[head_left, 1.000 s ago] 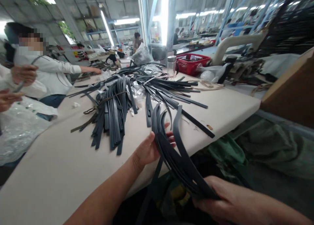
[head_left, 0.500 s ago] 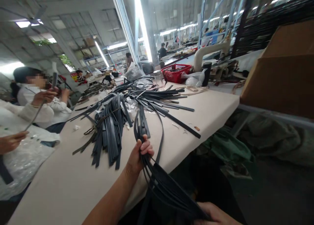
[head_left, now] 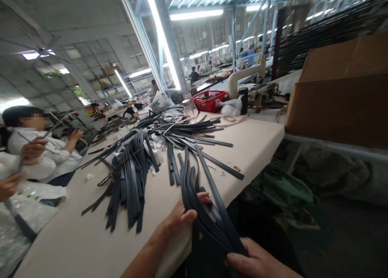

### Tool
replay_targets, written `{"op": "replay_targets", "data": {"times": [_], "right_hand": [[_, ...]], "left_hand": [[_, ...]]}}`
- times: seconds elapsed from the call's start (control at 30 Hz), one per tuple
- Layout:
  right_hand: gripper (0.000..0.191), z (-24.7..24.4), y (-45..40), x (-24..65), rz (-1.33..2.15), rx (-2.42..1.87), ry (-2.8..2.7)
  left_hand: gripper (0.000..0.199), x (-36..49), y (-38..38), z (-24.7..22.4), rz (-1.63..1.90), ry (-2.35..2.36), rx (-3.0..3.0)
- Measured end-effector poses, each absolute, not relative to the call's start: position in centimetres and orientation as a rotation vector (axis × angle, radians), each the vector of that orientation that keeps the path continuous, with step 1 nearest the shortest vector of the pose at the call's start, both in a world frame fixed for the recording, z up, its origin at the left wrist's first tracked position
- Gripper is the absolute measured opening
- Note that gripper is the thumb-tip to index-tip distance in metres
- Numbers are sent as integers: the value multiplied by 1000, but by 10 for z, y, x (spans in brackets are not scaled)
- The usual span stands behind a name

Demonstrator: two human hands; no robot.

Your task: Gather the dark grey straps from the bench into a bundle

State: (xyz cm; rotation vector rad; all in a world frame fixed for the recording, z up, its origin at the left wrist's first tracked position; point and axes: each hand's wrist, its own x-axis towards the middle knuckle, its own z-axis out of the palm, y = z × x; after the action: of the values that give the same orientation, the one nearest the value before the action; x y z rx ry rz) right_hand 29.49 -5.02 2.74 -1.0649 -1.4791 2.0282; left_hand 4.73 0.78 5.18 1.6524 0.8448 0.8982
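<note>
A bundle of long dark flat strips (head_left: 201,217), like belt straps, runs from the table edge down toward my lap. My left hand (head_left: 178,219) is wrapped around the bundle's middle, thumb on the near side and fingertips showing beyond it. Lower right, my right hand (head_left: 254,255) grips the same strips near their lower part, thumb on top. One strip stands apart from the others on the right side. Further up the table lies a large tied bundle of similar strips (head_left: 133,181), with more loose strips (head_left: 194,128) fanned out behind it.
The pale table (head_left: 75,245) reaches away from me. A red basket (head_left: 209,102), a clear jar (head_left: 188,106) and plastic bags stand at its far end. A cardboard box (head_left: 336,104) is on the right. At left, co-workers (head_left: 33,148) handle strips.
My left hand has moved down and right along the strips, whose upper ends now fan free above it. My right hand has risen slightly. The view has shifted a little.
</note>
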Motion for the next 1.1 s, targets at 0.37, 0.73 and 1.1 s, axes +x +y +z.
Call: {"op": "replay_targets", "data": {"times": [0.37, 0.73, 1.1], "right_hand": [[46, 37, 24, 260, 1841, -976, -1480], [37, 40, 22, 258, 1765, -980, -1497], [30, 28, 8, 235, 1652, -1037, -1485]], "left_hand": [[30, 32, 121, 52, 1148, 1365, 1894], [48, 37, 8, 53, 1100, 1861, 1764], [15, 88, -53, 10, 1087, 1648, 1543]]}}
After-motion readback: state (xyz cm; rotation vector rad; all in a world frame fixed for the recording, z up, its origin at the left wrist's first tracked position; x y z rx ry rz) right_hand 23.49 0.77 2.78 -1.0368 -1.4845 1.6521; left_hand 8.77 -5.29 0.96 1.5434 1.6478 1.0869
